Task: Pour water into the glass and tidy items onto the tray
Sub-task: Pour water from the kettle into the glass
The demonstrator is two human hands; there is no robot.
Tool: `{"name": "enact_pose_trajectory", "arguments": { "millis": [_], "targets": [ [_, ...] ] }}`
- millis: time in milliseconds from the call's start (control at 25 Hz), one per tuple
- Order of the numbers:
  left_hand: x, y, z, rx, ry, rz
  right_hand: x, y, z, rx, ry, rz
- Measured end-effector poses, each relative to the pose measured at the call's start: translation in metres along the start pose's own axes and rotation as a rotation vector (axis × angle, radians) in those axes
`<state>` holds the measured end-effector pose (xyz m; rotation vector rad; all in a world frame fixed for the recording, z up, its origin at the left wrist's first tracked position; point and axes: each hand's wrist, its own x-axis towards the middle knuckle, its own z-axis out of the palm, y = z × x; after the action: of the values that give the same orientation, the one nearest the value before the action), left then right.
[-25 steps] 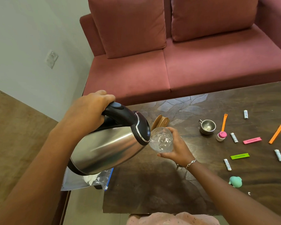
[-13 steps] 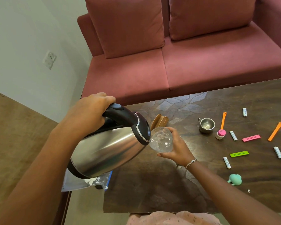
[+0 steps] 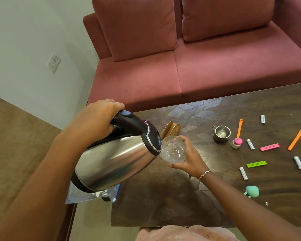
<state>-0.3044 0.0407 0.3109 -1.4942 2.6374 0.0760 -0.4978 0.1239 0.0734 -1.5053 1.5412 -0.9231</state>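
Observation:
My left hand (image 3: pixel 96 119) grips the black handle of a steel kettle (image 3: pixel 115 162), tilted with its spout against the rim of a clear glass (image 3: pixel 172 149). My right hand (image 3: pixel 189 157) holds that glass above the dark wooden table (image 3: pixel 163 202), and water sits inside it. Scattered on the table's right half are a small steel cup (image 3: pixel 221 133), a pink-capped bottle (image 3: pixel 236 143), orange clips (image 3: pixel 296 140), a pink clip (image 3: pixel 269 147), a green clip (image 3: pixel 256 164), several white tubes (image 3: pixel 243 173) and a teal object (image 3: pixel 252 191). No tray is in view.
A brown wooden holder (image 3: pixel 171 128) stands on the table just behind the glass. A clear plastic bag (image 3: pixel 87 194) lies under the kettle at the table's left edge. A red sofa (image 3: pixel 198 66) fills the far side, with a wooden surface (image 3: pixel 16 153) at left.
The kettle and glass stay together in nearly the same pose. The camera has shifted slightly, so the table items sit a little higher in view.

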Motion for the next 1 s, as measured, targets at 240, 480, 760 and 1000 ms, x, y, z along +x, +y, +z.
{"name": "enact_pose_trajectory", "arguments": {
  "millis": [240, 480, 760, 1000],
  "targets": [
    [0.0004, -0.0012, 0.0012, 0.001, -0.041, -0.01, 0.002, 0.0006, 0.0014, -0.001, -0.012, -0.002],
    [0.0005, -0.0027, 0.0012, -0.008, -0.045, -0.023, 0.0022, 0.0014, 0.0044, 0.017, -0.025, 0.004],
    [0.0012, -0.004, 0.0005, -0.008, -0.056, -0.025, 0.0038, -0.0037, 0.0032, 0.016, -0.034, -0.01],
    [0.0022, -0.0045, 0.0004, -0.007, -0.052, -0.016, 0.0045, -0.0068, 0.0033, 0.02, -0.03, -0.016]
  ]
}}
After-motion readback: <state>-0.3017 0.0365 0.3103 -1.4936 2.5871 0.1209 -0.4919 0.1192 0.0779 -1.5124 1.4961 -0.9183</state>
